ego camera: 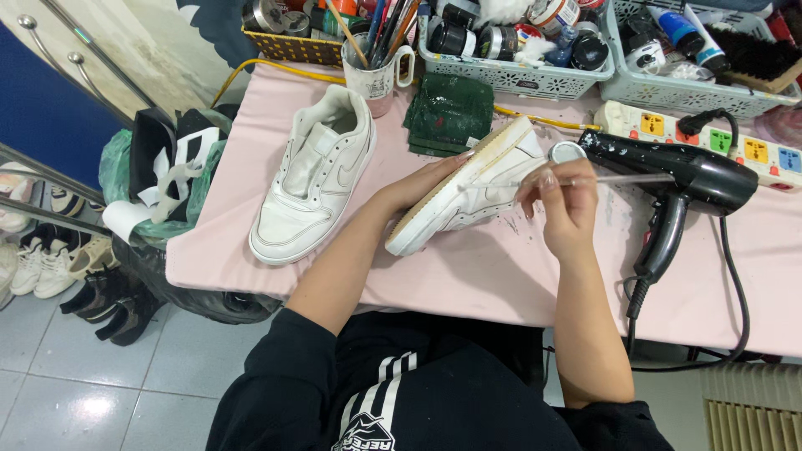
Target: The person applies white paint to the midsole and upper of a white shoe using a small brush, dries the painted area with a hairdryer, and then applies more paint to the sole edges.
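Observation:
My left hand [422,179] grips a white sneaker [468,188] tipped on its side, with the tan sole edge facing up. My right hand [564,205] holds a thin clear-handled brush [622,178] against the shoe's side near the heel. The brush handle points right, across a black hair dryer [697,188]. A second white sneaker [313,175] lies flat on the pink table [493,280] to the left, untouched. A small round open jar [568,153] sits just behind my right hand.
A folded dark green cloth [451,113] lies behind the shoes. A mug of brushes [376,67], baskets of paint jars [518,42] and a white power strip [710,138] line the back. A bin with a green bag [159,179] and several shoes [50,259] stand left.

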